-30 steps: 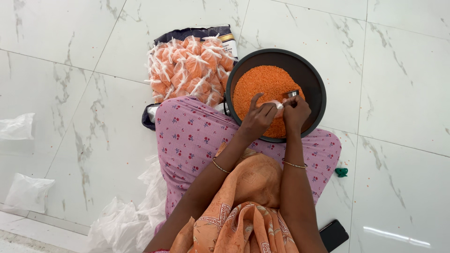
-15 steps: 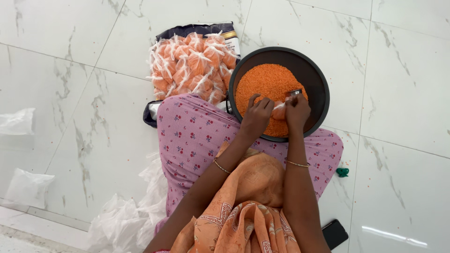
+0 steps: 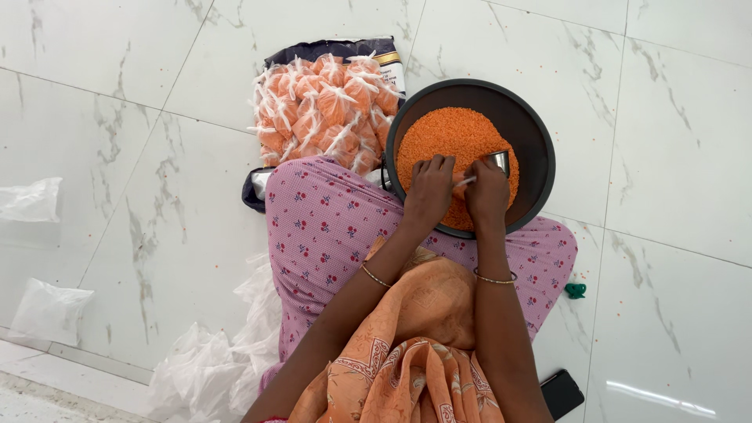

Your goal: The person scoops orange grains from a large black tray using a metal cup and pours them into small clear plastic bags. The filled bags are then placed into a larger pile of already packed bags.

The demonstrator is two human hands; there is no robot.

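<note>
Orange lentils [image 3: 446, 141] fill a dark pan [image 3: 533, 133] on the person's lap, and both hands work over them. Left hand [image 3: 429, 188] and right hand [image 3: 487, 192] pinch a small clear bag [image 3: 464, 182] between them, a steel cup [image 3: 498, 161] just beside the right. Filled bags [image 3: 325, 110] lie piled left of the pan.

A home floor turned into a small packing spot is suggested. White marble-patterned floor tiles [image 3: 141, 157] are seen all around, and the work is done seated on them. A round dark pan [image 3: 540, 149] of orange lentils [image 3: 446, 137], a heap of small knotted lentil packets [image 3: 325, 106] and loose empty plastic bags [image 3: 196, 368] are laid directly on the floor.
</note>
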